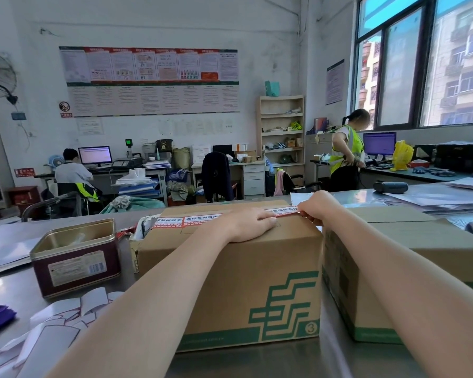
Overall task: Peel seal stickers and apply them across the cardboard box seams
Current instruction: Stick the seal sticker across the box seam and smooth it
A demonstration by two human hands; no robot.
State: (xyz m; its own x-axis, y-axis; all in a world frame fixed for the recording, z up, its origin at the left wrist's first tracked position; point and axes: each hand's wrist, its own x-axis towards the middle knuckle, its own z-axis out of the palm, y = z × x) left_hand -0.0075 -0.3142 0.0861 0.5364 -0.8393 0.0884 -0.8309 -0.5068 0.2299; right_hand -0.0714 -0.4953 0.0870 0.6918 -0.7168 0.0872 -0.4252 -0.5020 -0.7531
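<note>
Cardboard dominates the middle of the view: a brown cardboard box [230,282] with a green logo on its near face stands on the metal table [257,361], and every other thing is easiest placed from it. Across the box's top, along the far side, runs a line of red-and-white seal stickers [175,221], two of them already laid flat end to end from the box's left edge toward its middle. A third sticker [283,211] continues the line toward the box's right edge. The left hand [250,223] lies on top of the box with straight fingers pressing this sticker down near the middle, holding nothing. The right hand [316,207] is at the box's top right corner, its fingertips pinching the free end of the sticker and seemingly drawing it taut over the edge. So the job on this box looks well along: the top seam is mostly covered, and what remains, by my reading, is to smooth the last end down over the right side. Just right of the box, nearly touching it, sits a second cardboard box [410,257] whose top seam shows no sticker at all, so that one appears still to be done. Left of the main box stands an open dark red tin [75,257], and nearer the camera on that side lies a heap of white peeled backing strips [52,328].
</note>
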